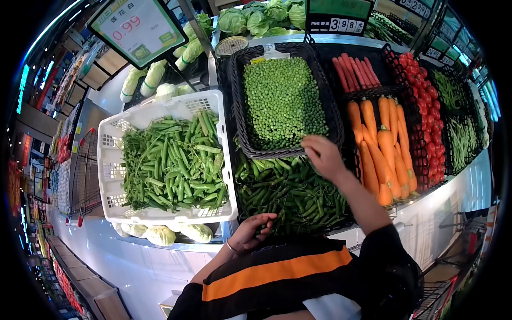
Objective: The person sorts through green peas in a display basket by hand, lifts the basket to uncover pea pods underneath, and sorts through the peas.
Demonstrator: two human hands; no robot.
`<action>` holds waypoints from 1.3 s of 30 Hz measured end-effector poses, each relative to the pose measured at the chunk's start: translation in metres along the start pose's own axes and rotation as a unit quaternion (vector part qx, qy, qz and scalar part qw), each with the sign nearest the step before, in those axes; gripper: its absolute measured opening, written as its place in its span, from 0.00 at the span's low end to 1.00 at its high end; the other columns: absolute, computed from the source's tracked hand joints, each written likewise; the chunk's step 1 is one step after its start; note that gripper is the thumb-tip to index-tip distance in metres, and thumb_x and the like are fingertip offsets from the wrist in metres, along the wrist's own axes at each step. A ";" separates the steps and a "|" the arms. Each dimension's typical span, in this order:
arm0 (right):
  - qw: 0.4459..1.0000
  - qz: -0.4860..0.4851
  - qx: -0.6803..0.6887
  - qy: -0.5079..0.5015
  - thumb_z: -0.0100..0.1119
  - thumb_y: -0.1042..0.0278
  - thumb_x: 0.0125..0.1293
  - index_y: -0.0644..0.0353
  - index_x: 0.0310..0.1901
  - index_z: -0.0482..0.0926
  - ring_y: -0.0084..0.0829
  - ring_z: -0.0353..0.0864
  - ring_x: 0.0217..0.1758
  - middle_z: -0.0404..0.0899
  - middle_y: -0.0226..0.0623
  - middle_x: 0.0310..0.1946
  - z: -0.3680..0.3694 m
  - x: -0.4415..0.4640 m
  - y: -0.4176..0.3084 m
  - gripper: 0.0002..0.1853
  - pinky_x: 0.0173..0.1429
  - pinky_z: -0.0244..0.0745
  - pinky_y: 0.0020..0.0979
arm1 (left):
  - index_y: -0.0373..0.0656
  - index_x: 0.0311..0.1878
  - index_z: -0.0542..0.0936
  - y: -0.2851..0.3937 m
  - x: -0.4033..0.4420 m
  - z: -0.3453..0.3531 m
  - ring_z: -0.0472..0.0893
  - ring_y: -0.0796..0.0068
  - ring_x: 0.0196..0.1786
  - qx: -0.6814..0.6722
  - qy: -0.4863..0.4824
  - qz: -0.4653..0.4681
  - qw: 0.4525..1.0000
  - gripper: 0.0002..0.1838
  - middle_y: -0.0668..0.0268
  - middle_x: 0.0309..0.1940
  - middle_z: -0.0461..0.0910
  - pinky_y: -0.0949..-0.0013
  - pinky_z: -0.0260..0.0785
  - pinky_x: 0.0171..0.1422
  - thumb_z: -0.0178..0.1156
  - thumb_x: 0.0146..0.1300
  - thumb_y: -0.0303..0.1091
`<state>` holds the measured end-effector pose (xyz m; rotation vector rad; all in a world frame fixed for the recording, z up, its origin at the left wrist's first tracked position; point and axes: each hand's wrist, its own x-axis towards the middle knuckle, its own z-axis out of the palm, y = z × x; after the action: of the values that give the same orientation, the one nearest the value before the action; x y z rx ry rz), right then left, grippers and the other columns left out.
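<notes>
My left hand (pixel 254 232) is low in front of my body, its fingers curled round green pea pods that show only in part. It hangs at the near edge of a heap of dark green pods (pixel 298 200). My right hand (pixel 323 154) is over the near right corner of a black woven basket (pixel 234 101), fingers bent and pressed together, pointing toward the peas. Whatever its fingertips hold is too small to make out. Shelled green peas (pixel 282 98) fill most of that basket. Left of it stands a white plastic crate (pixel 165 217) of green pea pods (pixel 176 165).
Carrots (pixel 385 146) and red tomatoes (pixel 426 117) lie in dark bins to the right. Cabbages (pixel 261 21) are at the back. A price sign (pixel 136 32) leans over the crate's far side. A shopping cart (pixel 84 176) stands at the left.
</notes>
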<state>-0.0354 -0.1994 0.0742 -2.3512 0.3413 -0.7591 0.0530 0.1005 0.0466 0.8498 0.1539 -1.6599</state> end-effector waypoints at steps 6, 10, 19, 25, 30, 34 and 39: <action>0.972 0.135 -0.180 -0.061 0.60 0.58 0.59 0.56 0.47 0.76 0.48 0.64 0.60 0.69 0.49 0.53 0.038 -0.083 0.022 0.17 0.55 0.67 0.45 | 0.40 0.49 0.74 -0.005 -0.002 0.006 0.65 0.84 0.27 0.018 0.013 -0.010 1.000 0.12 0.71 0.31 0.70 0.84 0.52 0.24 0.49 0.68 0.35; 0.912 0.269 -0.287 -0.116 0.57 0.45 0.59 0.49 0.65 0.61 0.55 0.45 0.70 0.50 0.48 0.67 0.042 -0.085 0.025 0.35 0.66 0.56 0.55 | 0.38 0.45 0.74 -0.011 -0.003 0.003 0.65 0.84 0.26 0.002 0.004 -0.023 1.000 0.14 0.71 0.31 0.69 0.84 0.53 0.24 0.46 0.69 0.38; 0.857 0.167 -0.173 -0.455 0.57 0.45 0.58 0.49 0.66 0.61 0.54 0.56 0.67 0.55 0.51 0.66 -0.022 -0.097 -0.027 0.35 0.65 0.61 0.47 | 0.39 0.42 0.73 -0.005 -0.010 0.006 0.65 0.83 0.26 -0.044 -0.035 -0.015 0.998 0.12 0.70 0.31 0.69 0.83 0.53 0.23 0.45 0.69 0.38; 0.973 0.088 0.029 -0.212 0.54 0.62 0.60 0.60 0.39 0.80 0.41 0.80 0.35 0.80 0.44 0.31 -0.042 0.021 -0.034 0.12 0.41 0.73 0.36 | 0.40 0.42 0.73 0.002 -0.007 0.012 0.66 0.83 0.27 -0.027 -0.060 0.002 0.998 0.10 0.69 0.32 0.70 0.83 0.54 0.23 0.47 0.68 0.37; 0.992 0.088 -0.036 -0.080 0.54 0.66 0.60 0.61 0.36 0.81 0.42 0.78 0.33 0.80 0.43 0.32 0.031 0.114 0.050 0.09 0.40 0.72 0.39 | 0.40 0.42 0.73 0.001 -0.006 0.002 0.67 0.82 0.27 -0.040 -0.062 0.004 0.997 0.10 0.69 0.32 0.71 0.83 0.55 0.23 0.48 0.67 0.37; 0.978 0.116 -0.121 -0.124 0.57 0.69 0.60 0.60 0.41 0.81 0.40 0.79 0.38 0.79 0.42 0.40 0.078 0.152 0.072 0.09 0.43 0.74 0.39 | 0.40 0.41 0.73 0.005 -0.008 -0.001 0.66 0.82 0.26 -0.056 -0.042 0.023 0.997 0.10 0.69 0.31 0.71 0.83 0.54 0.23 0.49 0.67 0.36; 0.956 0.100 -0.213 -0.174 0.53 0.70 0.64 0.62 0.41 0.79 0.42 0.78 0.42 0.75 0.43 0.46 0.090 0.166 0.060 0.09 0.46 0.76 0.41 | 0.40 0.40 0.72 0.013 -0.006 -0.004 0.65 0.82 0.26 -0.111 -0.021 0.033 0.993 0.09 0.68 0.31 0.71 0.83 0.54 0.22 0.48 0.67 0.35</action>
<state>0.1482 -0.2698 0.0511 -2.7330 0.6243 -0.1735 0.0660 0.1034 0.0518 0.6456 0.2738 -1.5650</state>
